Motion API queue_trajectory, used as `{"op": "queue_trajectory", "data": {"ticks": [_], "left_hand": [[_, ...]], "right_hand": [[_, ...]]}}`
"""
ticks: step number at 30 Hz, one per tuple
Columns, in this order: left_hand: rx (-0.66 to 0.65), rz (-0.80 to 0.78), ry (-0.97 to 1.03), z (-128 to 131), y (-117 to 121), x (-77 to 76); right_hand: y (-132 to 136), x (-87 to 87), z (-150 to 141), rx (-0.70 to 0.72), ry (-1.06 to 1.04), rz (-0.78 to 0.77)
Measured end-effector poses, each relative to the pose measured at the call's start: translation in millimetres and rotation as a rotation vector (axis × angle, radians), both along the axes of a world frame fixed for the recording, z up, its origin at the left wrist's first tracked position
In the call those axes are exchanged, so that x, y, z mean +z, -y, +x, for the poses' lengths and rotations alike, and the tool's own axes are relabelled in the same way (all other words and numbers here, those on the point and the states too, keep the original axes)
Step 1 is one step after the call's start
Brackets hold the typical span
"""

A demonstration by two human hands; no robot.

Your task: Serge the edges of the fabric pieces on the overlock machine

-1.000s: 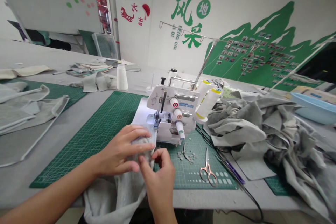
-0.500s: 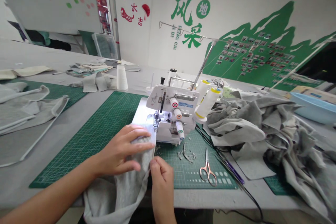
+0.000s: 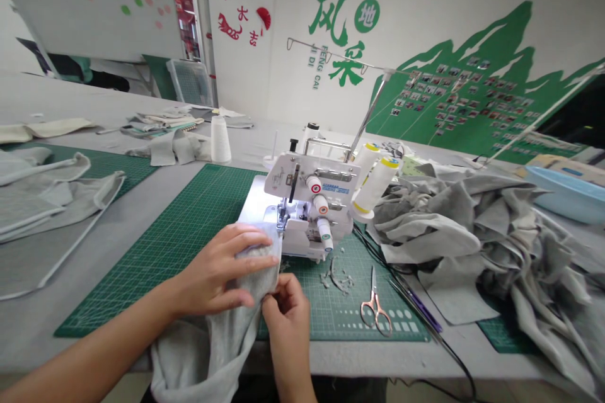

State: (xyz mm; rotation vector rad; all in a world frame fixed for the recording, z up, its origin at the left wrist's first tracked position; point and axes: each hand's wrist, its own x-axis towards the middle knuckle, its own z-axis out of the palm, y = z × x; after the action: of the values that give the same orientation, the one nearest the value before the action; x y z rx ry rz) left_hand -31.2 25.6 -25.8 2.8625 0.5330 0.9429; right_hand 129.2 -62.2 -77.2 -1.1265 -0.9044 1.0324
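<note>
A small white overlock machine (image 3: 309,211) stands on a green cutting mat (image 3: 189,227). A piece of grey fabric (image 3: 222,340) runs from the machine's foot down over the table edge toward me. My left hand (image 3: 220,274) lies flat on the fabric, fingers stretched toward the needle area. My right hand (image 3: 286,308) pinches the fabric's right edge just in front of the machine. Fabric trimmings (image 3: 336,278) lie to the right of my right hand.
Rose-gold scissors (image 3: 375,308) and a purple tool (image 3: 418,308) lie on the mat at right. A heap of grey garments (image 3: 482,233) fills the right side, a black cable trailing off the edge. Cut grey pieces (image 3: 51,201) lie left. A white thread cone (image 3: 220,138) stands behind.
My right hand has moved left and closed on the fabric's right edge. The left hand has stayed flat on the fabric.
</note>
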Motion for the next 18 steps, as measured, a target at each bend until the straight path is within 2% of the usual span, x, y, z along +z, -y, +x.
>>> {"op": "queue_trajectory", "data": {"ticks": [6,14,18], "left_hand": [[0.000,-0.003,-0.010,0,0,2.3],[0.022,-0.012,-0.048,-1,-9,4.0],[0.027,-0.037,-0.064,-1,-12,7.0]], "right_hand": [[6,-8.2,-2,-0.119,0.029,0.114],[11,-1.8,2,0.025,0.197,0.202],[12,-0.9,2,0.005,0.190,0.216]]}}
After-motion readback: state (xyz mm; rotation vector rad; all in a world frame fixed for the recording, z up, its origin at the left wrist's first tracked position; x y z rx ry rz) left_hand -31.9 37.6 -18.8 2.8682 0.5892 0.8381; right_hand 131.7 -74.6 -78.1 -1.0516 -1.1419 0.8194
